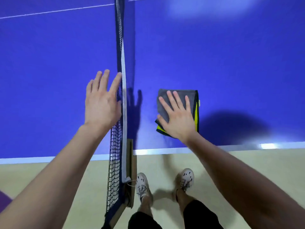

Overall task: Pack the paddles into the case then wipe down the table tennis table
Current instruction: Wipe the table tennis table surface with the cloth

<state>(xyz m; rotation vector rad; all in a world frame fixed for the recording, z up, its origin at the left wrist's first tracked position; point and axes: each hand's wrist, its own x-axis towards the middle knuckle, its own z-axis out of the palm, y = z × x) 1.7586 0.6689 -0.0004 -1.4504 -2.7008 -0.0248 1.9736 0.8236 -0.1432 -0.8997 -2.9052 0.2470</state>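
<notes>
The blue table tennis table [231, 63] fills the upper view, split by its dark net [120, 47] with a white top band. A folded grey cloth with yellow and dark trim [192, 98] lies flat on the right half, close to the near edge. My right hand [177, 116] presses on it with straight, spread fingers. My left hand [102, 103] is held open with straight fingers on the left side of the net, its index finger and thumb side touching the white band. No paddles or case are in view.
The table's white near edge line [165, 151] runs across the middle. The net post and clamp [130, 176] jut out past the edge toward me. Below are a pale floor [231, 162] and my two feet in light shoes [143, 184].
</notes>
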